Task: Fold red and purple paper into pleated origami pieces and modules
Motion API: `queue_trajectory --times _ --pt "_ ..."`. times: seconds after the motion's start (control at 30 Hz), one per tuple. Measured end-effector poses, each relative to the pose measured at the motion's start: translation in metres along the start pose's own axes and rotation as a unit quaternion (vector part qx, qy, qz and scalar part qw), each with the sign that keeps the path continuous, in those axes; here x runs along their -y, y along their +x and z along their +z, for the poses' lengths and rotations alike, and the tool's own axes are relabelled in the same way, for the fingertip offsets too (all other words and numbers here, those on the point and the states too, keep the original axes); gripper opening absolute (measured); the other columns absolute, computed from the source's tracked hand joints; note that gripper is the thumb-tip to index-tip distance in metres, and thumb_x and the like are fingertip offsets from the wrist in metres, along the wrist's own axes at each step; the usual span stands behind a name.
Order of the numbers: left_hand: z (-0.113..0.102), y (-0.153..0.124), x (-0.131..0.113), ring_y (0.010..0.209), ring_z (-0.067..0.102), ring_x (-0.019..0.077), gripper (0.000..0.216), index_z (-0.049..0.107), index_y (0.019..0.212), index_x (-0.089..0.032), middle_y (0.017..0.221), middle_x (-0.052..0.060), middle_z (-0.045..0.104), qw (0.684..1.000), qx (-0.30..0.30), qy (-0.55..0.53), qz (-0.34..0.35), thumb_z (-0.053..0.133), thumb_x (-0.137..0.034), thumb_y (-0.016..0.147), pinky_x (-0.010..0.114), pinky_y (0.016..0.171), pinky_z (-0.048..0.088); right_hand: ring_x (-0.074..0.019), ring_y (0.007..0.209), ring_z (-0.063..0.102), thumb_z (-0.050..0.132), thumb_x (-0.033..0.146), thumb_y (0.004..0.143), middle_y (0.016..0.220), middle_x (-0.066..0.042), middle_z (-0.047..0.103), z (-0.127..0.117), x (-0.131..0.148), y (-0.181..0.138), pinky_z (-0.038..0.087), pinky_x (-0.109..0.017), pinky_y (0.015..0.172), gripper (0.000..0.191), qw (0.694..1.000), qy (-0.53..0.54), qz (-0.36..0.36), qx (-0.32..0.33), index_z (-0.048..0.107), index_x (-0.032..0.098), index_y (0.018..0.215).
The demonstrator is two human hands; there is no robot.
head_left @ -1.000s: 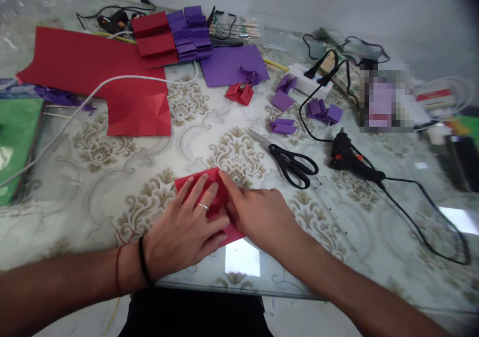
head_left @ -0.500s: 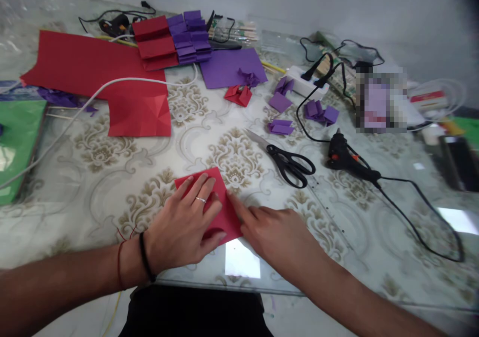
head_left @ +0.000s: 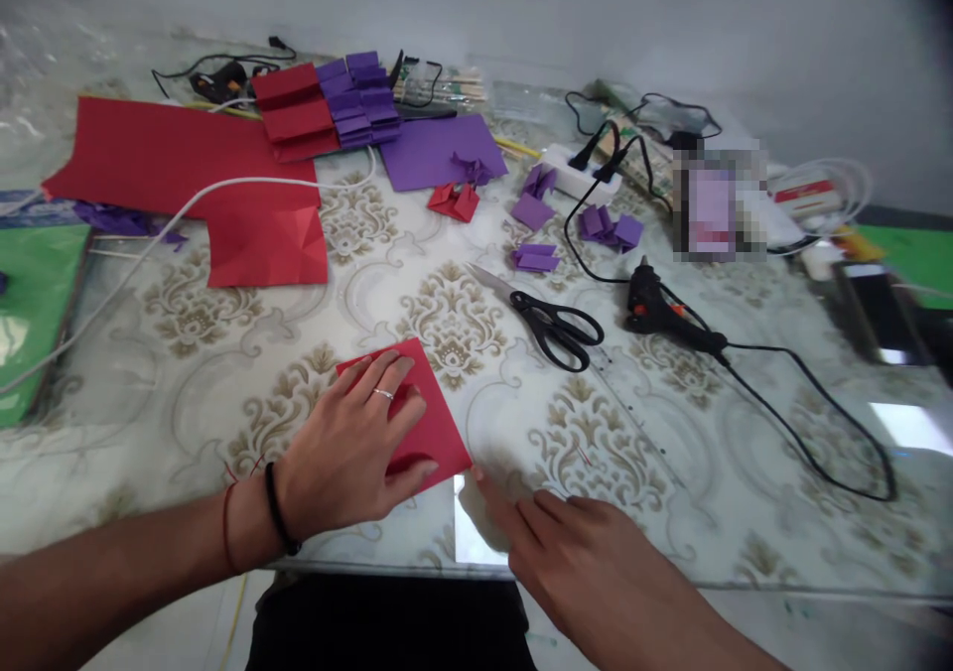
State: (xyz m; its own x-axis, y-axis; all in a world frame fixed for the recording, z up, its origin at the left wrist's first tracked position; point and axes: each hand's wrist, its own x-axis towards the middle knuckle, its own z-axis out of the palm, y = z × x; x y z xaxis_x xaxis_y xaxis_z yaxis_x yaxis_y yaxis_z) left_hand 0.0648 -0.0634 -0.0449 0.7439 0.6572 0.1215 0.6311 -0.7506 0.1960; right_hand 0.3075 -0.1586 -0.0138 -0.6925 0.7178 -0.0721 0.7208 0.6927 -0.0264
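A red sheet of paper (head_left: 436, 431), folded along its right side as far as I can see, lies at the front of the table. My left hand (head_left: 364, 423) rests flat on it, fingers spread, a ring on one finger. At the paper's lower right corner, the stretched index fingertip of my right hand (head_left: 573, 542) touches or nearly touches the edge. The other fingers of that hand curl loosely and its thumb is hidden. Beyond the paper lie black-handled scissors (head_left: 555, 329), blades pointing to the back left.
A black glue gun (head_left: 670, 314) with a looping cord lies right of the scissors. Folded purple pieces (head_left: 536, 257) and a folded red piece (head_left: 454, 201) sit near a white power strip (head_left: 581, 177). Large red paper (head_left: 179, 155) and a green pack (head_left: 37, 314) are at left.
My right hand has slid down along the paper's right edge to its lower corner. My left hand stays on the paper. The whole view has shifted slightly.
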Motion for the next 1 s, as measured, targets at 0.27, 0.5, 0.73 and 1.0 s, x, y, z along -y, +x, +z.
queue_trajectory --times 0.27,0.5,0.73,1.0 --pt "-0.025 0.005 0.029 0.132 0.054 0.0442 0.074 0.046 0.151 -0.01 0.141 0.027 0.054 0.998 -0.018 0.019 -0.051 0.073 -0.046 0.091 0.062 0.104 0.05 -0.0298 0.108 0.068 0.056 0.025 0.104 0.121 -0.017 0.071 0.01 -0.013 0.042 0.062 -0.047 0.09 0.038 0.971 0.155 0.132 -0.125 0.061 0.007 0.138" --pt "-0.021 0.008 0.033 0.129 0.059 0.0404 0.099 0.026 0.159 -0.022 0.146 0.022 0.05 0.995 0.046 -0.025 -0.09 0.086 -0.032 0.081 0.054 0.098 0.058 -0.031 0.126 0.061 0.073 0.022 0.094 0.136 -0.015 0.064 0.016 -0.036 0.085 0.054 -0.054 0.109 0.056 0.946 0.282 0.132 -0.091 0.054 0.016 0.147" --pt "-0.016 0.013 0.045 0.134 0.052 0.0347 0.114 0.021 0.162 -0.032 0.144 0.015 0.047 0.986 0.028 -0.153 -0.056 0.09 -0.013 0.072 0.055 0.113 0.049 -0.0285 0.136 0.055 0.07 0.021 0.096 0.145 -0.014 0.057 0.037 -0.062 0.087 0.048 -0.05 0.117 0.052 0.905 0.377 0.112 -0.162 0.055 0.023 0.146" --pt "-0.012 0.016 0.053 0.116 0.054 0.0318 0.08 0.045 0.153 -0.027 0.123 0.01 0.063 0.984 0.032 -0.177 0.015 0.079 -0.009 0.083 0.056 0.105 0.051 -0.0323 0.128 0.053 0.077 0.019 0.089 0.134 -0.013 0.064 0.038 -0.061 0.089 0.039 -0.061 0.12 0.061 0.915 0.363 0.104 -0.143 0.055 0.022 0.146"
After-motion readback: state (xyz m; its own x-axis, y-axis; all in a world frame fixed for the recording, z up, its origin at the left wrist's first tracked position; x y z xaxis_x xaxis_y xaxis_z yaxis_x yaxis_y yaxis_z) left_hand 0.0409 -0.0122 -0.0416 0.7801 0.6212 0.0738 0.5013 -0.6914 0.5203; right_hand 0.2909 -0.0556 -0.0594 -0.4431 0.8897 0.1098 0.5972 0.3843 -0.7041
